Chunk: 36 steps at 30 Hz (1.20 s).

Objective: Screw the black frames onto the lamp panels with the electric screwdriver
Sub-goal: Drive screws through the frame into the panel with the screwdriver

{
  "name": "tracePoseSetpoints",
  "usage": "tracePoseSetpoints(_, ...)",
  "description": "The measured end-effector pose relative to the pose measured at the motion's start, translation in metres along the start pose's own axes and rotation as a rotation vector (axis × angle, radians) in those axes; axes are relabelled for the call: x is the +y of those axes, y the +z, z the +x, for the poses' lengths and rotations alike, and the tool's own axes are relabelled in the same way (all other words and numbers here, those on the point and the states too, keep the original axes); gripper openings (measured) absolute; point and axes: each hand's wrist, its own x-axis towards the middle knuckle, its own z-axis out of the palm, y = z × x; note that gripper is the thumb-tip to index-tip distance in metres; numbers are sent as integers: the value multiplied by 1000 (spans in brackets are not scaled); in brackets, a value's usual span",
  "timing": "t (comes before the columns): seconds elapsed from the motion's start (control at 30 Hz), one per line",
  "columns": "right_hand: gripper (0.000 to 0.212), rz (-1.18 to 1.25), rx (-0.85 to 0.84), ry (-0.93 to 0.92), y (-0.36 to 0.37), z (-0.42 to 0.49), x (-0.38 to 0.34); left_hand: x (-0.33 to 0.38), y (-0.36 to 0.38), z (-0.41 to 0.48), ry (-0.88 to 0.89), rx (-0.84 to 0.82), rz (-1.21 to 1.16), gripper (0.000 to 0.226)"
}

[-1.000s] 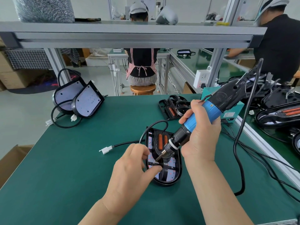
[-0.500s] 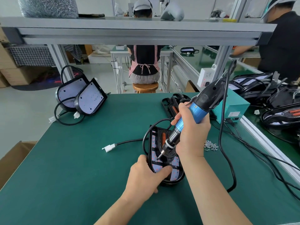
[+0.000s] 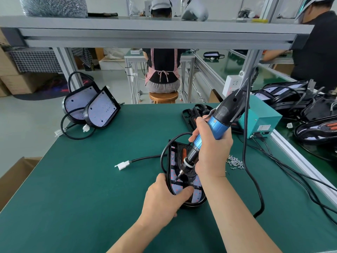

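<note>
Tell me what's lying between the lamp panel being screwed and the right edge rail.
Head view: beside the lamp panel, a small pile of loose screws on the mat, then a thick black cord and thinner cables before the rail.

We look down on a green table point(image 3: 82, 179). Near its middle lies a lamp panel point(image 3: 172, 157), and its cable point(image 3: 145, 158) runs left to a white connector point(image 3: 122, 164). At the far left corner two more panels point(image 3: 102, 110) stand tilted, one overlapping the other, with looped cables beside them. Right of the middle panel we see a small heap of screws point(image 3: 235, 161). Black frames point(image 3: 191, 114) lie at the far edge, a teal box point(image 3: 262, 117) stands near them to the right, and black cords point(image 3: 291, 172) trail across the right side.
</note>
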Motion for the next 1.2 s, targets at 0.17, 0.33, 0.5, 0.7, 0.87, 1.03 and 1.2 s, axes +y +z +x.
tracePoseSetpoints(0.17, 18, 11, -26, -15, 2, -5, 1, -1, 2, 0, 22, 7, 6, 40)
tracePoseSetpoints(0.33, 16, -2, -34, -16, 2, -4, 1, -4, 3, 1, 6, 23, 10, 44)
tracePoseSetpoints(0.5, 17, -22, -107, -46, 5, -10, 0, -3, 6, 1, -5, 56, 37, 56)
tracePoseSetpoints(0.7, 17, -51, -182, -52, 8, -18, -1, -7, 7, 1, 28, 84, 36, 49)
tracePoseSetpoints(0.87, 18, -54, -214, -26, 3, -18, -5, -4, 4, -1, 20, 56, 37, 50)
tracePoseSetpoints(1.03, 19, 65, -201, 1, -2, -12, -8, -1, 3, -1, 7, 32, 32, 51)
tracePoseSetpoints(1.2, 17, 146, -222, -49, -12, 7, -22, 4, 0, -2, -18, 7, 14, 56)
